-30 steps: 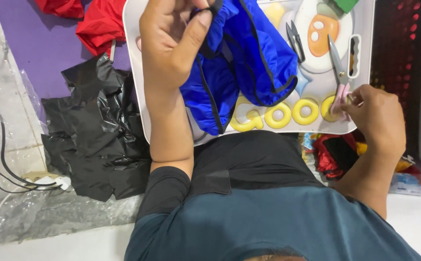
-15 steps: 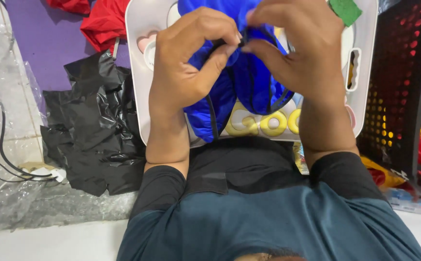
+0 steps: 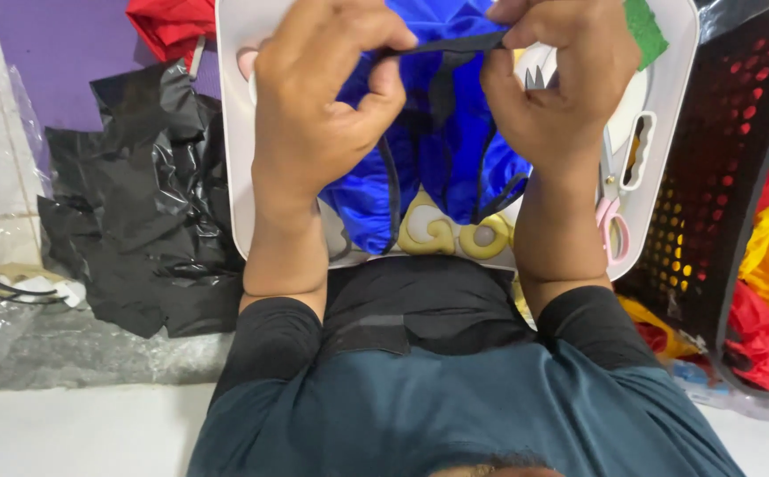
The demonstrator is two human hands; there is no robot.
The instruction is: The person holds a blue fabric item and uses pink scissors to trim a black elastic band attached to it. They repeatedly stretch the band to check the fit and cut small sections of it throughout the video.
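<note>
Your left hand (image 3: 318,115) and right hand (image 3: 552,84) are both raised over the white tray (image 3: 234,177) on your lap, each pinched tight on the black cord (image 3: 446,44), which runs taut between them. The blue fabric bag (image 3: 442,168) hangs bunched below that cord, resting on the tray, with more black cord trailing down its front. Pink-handled scissors (image 3: 612,225) lie on the tray just beside your right wrist. Crumpled black plastic (image 3: 137,203) sits on the floor to your left, a black perforated basket (image 3: 720,212) to your right, red fabric (image 3: 173,22) beyond the tray
</note>
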